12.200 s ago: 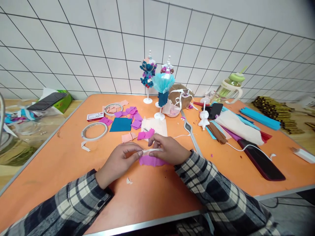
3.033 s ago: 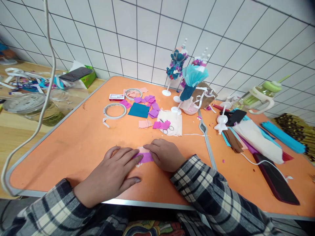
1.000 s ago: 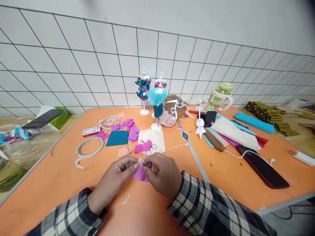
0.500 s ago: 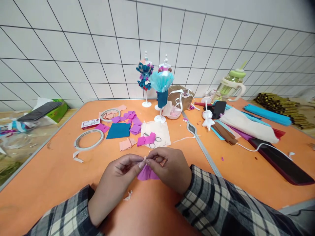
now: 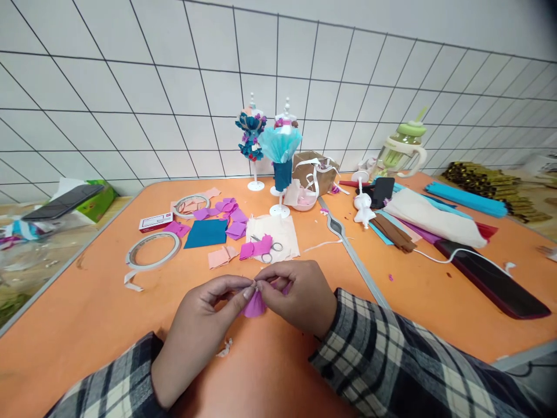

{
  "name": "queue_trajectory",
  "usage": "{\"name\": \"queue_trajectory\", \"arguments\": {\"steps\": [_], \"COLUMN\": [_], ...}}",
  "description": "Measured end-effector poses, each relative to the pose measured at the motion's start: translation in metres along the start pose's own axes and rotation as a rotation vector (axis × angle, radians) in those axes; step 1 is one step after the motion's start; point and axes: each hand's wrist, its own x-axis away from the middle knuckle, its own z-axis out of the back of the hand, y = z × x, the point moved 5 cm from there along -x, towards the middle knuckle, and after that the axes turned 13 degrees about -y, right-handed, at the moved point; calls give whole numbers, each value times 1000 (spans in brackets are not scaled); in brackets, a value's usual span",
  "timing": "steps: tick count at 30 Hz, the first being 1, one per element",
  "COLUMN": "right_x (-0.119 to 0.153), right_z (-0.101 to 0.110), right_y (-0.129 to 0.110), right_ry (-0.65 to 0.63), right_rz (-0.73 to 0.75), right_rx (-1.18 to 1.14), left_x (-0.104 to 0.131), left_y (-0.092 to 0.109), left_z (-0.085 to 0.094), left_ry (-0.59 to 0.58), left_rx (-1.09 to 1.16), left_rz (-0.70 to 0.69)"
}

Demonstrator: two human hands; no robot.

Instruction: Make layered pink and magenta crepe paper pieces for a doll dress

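Observation:
A gathered piece of purple crepe paper [image 5: 255,306] hangs just above the orange table from my fingertips. My left hand [image 5: 212,316] pinches its top edge between thumb and forefinger. Close against it, my right hand [image 5: 296,296] grips the same top edge, hiding part of the paper. Beyond my hands lie small scissors [image 5: 275,248], partly under a magenta paper strip [image 5: 256,248], on a cream paper sheet [image 5: 287,235]. A peach paper piece [image 5: 221,256] lies to their left.
Two small dress-form stands [image 5: 255,186] [image 5: 279,210] rise at the back. Tape rolls [image 5: 153,267], a blue paper square [image 5: 205,233] and a small box [image 5: 155,222] lie left. Right are a white figure [image 5: 363,209], crepe rolls [image 5: 435,216], a dark case [image 5: 491,281] and a bottle [image 5: 400,152].
The purple paper now looks narrower and more bunched below my fingertips, with part showing behind my right fingers. Both hands stay pinched together. The view has shifted slightly.

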Motion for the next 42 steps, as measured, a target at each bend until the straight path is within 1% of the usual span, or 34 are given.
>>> {"name": "queue_trajectory", "arguments": {"steps": [7,13,18,19,21,24,27,30,32,36,42], "right_x": [-1,-1,0,0,1,3,3,2,1,1,5], "right_z": [2,4,14,14,11,6,4,4,4,3,0], "right_y": [-3,-3,-3,-5,-9,-12,-11,-10,-9,-10,-13], "right_ry": [23,33,171,167,119,57,47,38,41,35,26], "right_rz": [49,102,122,140,176,172,136,130,134,133,124], "right_rx": [87,160,176,184,206,236,236,226,235,286,339], "left_x": [0,-1,0,0,0,-1,-1,0,1,1,0], "left_y": [0,-3,-7,-8,-9,-6,-4,-3,-2,-1,-1], "left_z": [-1,-2,-1,-1,-2,-3,-3,-3,-4,-7,-2], "left_ry": [9,6,5,6,-3,-16,0,11,-11,-114,-97], "left_rx": [24,104,194,205,222,231,227,211,199,176,120], "left_rz": [-8,46,56,61,62,59,81,94,84,57,53]}}
